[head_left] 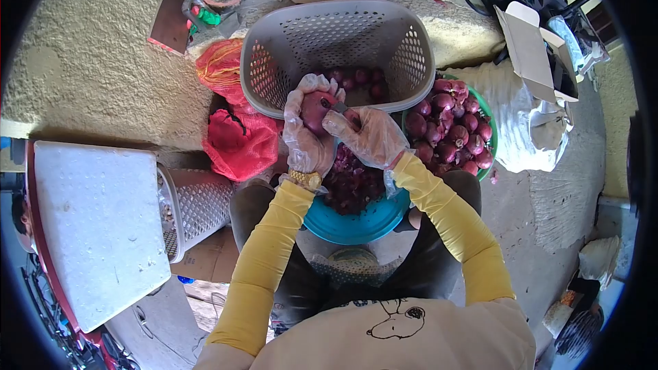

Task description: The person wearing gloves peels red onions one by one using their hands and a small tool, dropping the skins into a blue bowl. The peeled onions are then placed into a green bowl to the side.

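A grey basket [329, 34] stands tilted beside red mesh sacks [233, 133], a white foam box [96, 226] and an open carton [531, 48].

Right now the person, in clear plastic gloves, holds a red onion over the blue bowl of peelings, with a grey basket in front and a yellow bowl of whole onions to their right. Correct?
One detail is off: the head view shows the bowl of whole onions is green, not yellow. The rest stands: left hand and right hand, gloved, hold the red onion over the blue bowl, grey basket in front.
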Available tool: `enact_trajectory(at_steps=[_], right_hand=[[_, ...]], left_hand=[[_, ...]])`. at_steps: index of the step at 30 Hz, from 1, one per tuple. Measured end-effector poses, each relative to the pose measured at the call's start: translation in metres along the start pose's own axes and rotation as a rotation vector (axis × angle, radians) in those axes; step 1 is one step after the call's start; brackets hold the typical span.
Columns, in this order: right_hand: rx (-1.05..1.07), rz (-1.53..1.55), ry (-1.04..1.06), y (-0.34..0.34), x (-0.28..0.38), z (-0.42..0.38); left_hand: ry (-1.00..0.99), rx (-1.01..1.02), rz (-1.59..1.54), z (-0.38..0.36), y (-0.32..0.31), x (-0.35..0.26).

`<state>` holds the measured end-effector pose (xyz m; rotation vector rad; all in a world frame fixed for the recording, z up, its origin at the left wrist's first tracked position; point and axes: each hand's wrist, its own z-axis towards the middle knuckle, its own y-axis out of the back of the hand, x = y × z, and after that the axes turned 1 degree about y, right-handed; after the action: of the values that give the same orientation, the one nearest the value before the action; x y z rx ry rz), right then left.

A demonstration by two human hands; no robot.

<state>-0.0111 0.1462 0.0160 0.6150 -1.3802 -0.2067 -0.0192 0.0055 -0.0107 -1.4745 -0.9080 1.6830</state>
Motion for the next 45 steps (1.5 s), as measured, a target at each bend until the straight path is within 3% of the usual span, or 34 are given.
enact_trajectory(at_steps=[4,10,16,22,24,30,38,41,45], right_hand=[[0.064,-0.081,-0.022,0.007,0.006,0.002],[0.135,0.082,-0.136,0.011,0.009,0.002],[0.136,0.121,-0.092,0.011,0.000,0.002],[0.201,0.018,0.022,0.017,-0.005,0.000],[0.286,-0.032,0.149,0.023,-0.003,-0.003],[0.396,-0.444,0.312,0.022,-0.012,-0.007],[0.501,-0.530,0.305,0.022,-0.017,-0.007],[0.605,-0.625,0.271,0.019,-0.023,-0.007],[0.649,-0.695,0.252,0.009,-0.029,-0.016]], left_hand=[[-0.043,-0.017,0.050,-0.001,0.006,0.004],[-0.134,0.050,0.231,-0.005,0.006,0.007],[0.117,-0.138,0.047,-0.004,0.002,-0.001],[0.283,-0.223,-0.117,-0.003,0.002,-0.014],[0.385,-0.228,-0.183,-0.005,0.000,-0.018],[0.343,-0.234,-0.144,0.001,0.011,-0.033],[0.422,-0.195,-0.248,0.002,0.018,-0.050],[0.375,-0.311,-0.145,0.000,0.024,-0.053],[0.440,-0.337,-0.281,-0.002,0.035,-0.054]])
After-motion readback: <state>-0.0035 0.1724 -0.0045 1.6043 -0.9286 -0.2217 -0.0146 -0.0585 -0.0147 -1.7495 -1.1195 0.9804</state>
